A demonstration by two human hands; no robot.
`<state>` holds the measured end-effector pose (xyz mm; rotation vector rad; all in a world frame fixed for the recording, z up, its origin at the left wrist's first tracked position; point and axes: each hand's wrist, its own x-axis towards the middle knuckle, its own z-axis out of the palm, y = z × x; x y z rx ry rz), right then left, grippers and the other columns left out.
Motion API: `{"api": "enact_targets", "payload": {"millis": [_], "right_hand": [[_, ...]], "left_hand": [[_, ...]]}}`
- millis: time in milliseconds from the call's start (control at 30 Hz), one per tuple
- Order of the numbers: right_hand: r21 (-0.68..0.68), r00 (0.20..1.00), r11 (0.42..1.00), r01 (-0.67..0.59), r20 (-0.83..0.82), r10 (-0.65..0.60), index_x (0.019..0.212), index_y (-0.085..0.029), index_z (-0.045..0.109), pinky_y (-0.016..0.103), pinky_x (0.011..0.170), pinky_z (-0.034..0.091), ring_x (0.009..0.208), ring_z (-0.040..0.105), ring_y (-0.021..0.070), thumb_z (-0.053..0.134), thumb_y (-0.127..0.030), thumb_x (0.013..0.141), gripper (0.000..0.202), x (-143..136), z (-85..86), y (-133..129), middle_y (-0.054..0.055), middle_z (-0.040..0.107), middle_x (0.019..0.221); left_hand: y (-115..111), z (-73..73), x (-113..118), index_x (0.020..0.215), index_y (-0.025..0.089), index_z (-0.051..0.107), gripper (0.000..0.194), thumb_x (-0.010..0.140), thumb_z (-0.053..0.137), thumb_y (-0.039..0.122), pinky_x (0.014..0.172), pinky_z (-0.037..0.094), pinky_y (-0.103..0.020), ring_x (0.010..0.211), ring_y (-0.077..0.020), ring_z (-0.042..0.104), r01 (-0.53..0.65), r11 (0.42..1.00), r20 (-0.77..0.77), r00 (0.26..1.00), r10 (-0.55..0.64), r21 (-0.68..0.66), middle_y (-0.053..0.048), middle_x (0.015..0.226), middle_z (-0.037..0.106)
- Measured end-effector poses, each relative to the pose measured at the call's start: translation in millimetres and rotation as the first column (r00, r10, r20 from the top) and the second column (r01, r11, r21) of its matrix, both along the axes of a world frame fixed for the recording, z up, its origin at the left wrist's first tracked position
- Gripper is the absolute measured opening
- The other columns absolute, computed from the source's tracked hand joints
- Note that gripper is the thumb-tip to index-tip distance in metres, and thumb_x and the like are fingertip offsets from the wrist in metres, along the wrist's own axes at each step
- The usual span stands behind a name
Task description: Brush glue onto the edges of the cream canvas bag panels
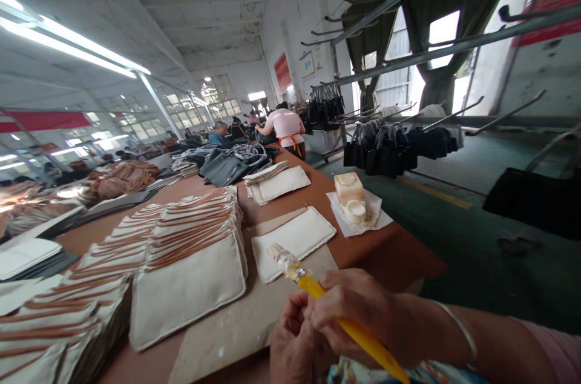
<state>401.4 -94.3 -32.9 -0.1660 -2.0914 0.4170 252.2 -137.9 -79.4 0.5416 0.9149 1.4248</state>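
A brush with a yellow handle is gripped in my right hand. Its whitish, glue-smeared bristles point up and left, over the edge of a single cream fabric pouch with brown trim. My left hand is closed with its fingers curled, touching the fingertips of my right hand; whatever it may hold is hidden. Beneath the pouch lies a stained sheet of brown board. Left of the board, a long overlapping row of cream pouches with brown edges fans out.
A whitish glue container stands on white paper near the table's right edge. Farther back are more pouches and dark bags. Black bags hang from a metal rack at right. A person in pink stands beyond.
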Motion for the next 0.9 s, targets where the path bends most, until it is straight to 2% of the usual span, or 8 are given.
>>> {"api": "enact_targets", "payload": {"millis": [100,233,400,533,633,700,800,900], "right_hand": [[0.066,0.998,0.996,-0.058,0.03,0.056,0.102,-0.017,0.052,0.021,0.075,0.048,0.075,0.058,0.0116,0.05,-0.015,0.091,0.011,3,17.8,2,0.003,0.061,0.083],[0.1,0.989,0.987,-0.123,0.1,0.113,0.102,-0.016,0.049,0.022,0.075,0.047,0.078,0.058,0.0135,0.045,-0.019,0.096,0.008,8,31.9,4,0.006,0.062,0.085],[0.277,0.978,0.956,-0.096,0.207,0.038,0.098,-0.014,0.051,0.024,0.065,0.043,0.071,0.052,0.0157,0.036,-0.017,0.098,0.015,12,34.1,8,0.006,0.057,0.079],[0.297,0.973,0.952,-0.076,0.231,0.005,0.096,-0.015,0.05,0.025,0.06,0.04,0.068,0.049,0.0164,0.037,-0.02,0.097,0.014,11,28.0,11,0.006,0.053,0.078],[0.243,0.987,0.968,-0.058,0.158,0.02,0.097,-0.016,0.047,0.026,0.063,0.043,0.07,0.049,0.0165,0.041,-0.02,0.093,0.007,8,21.4,10,0.005,0.054,0.079],[0.157,0.996,0.986,-0.055,0.085,0.042,0.098,-0.018,0.045,0.027,0.069,0.047,0.073,0.053,0.016,0.045,-0.016,0.089,0.01,6,16.4,8,0.005,0.057,0.082],[-0.066,0.999,0.997,-0.049,0.002,0.049,0.099,-0.02,0.046,0.025,0.077,0.05,0.079,0.058,0.0141,0.051,-0.007,0.082,0.022,2,8.6,3,0.003,0.058,0.086],[-0.294,0.996,0.951,-0.092,-0.042,0.083,0.1,-0.021,0.049,0.022,0.075,0.052,0.081,0.06,0.0132,0.055,-0.006,0.079,0.027,0,3.5,-2,0.003,0.058,0.091]], "left_hand": [[3,-8.6,-4,0.09,0.021,0.062,0.06,0.041,0.095,0.031,0.059,0.047,-0.022,0.057,-0.0118,0.061,-0.012,1.0,0.009,1.0,0.012,0.008,0.004,0.067,0.065],[5,-12.8,-10,0.09,0.019,0.065,0.061,0.039,0.096,0.029,0.052,0.04,-0.018,0.046,-0.0055,0.049,0.001,1.0,-0.028,1.0,-0.001,0.008,0.008,0.055,0.055],[5,-5.9,-13,0.08,0.018,0.064,0.057,0.035,0.097,0.028,0.048,0.039,-0.019,0.045,-0.0053,0.046,0.098,0.995,-0.053,0.994,-0.098,-0.009,0.008,0.055,0.05],[4,-2.1,-10,0.085,0.018,0.065,0.06,0.035,0.097,0.031,0.046,0.038,-0.019,0.042,-0.007,0.046,0.139,0.99,-0.057,0.989,-0.139,0.004,0.008,0.052,0.051],[4,-0.1,-4,0.089,0.019,0.064,0.061,0.039,0.096,0.032,0.053,0.045,-0.022,0.05,-0.011,0.057,0.112,0.994,-0.038,0.993,-0.112,0.005,0.004,0.061,0.062],[3,2.2,1,0.092,0.02,0.063,0.062,0.041,0.096,0.034,0.06,0.051,-0.026,0.061,-0.0156,0.065,0.081,0.996,-0.021,0.996,-0.081,0.029,0.0,0.072,0.07],[3,6.2,5,0.091,0.019,0.065,0.06,0.042,0.095,0.037,0.068,0.054,-0.029,0.07,-0.0181,0.066,0.071,0.993,-0.03,0.997,-0.068,0.098,-0.004,0.082,0.072],[4,8.4,6,0.086,0.017,0.067,0.053,0.045,0.094,0.04,0.073,0.054,-0.028,0.071,-0.0161,0.063,0.116,0.982,-0.045,0.993,-0.11,0.15,-0.004,0.079,0.07]]}}
